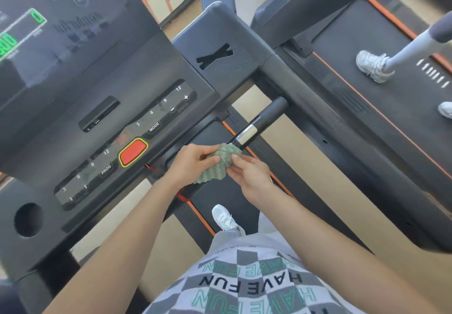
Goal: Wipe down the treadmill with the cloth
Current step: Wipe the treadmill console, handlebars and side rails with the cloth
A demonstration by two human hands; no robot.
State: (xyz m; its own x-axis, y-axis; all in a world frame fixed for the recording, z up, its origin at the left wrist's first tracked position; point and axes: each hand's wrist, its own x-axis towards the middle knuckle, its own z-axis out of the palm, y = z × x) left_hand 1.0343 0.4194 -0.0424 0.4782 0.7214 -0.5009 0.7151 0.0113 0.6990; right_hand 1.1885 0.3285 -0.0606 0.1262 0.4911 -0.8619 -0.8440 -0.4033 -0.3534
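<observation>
Green cloth (218, 164) over treadmill (102, 108) belt, tan floor (293, 147).

The cloth (217, 163) is green with a wavy, ridged weave, bunched up and draped over the inner end of the treadmill's (102, 122) short black handlebar, just past its silver band. The treadmill is dark grey and black, its console carrying a red stop button, numbered keys and a lit green display; orange stripes edge its belt.

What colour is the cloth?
Green with a wavy pattern, seen in the head view: cloth.
</observation>
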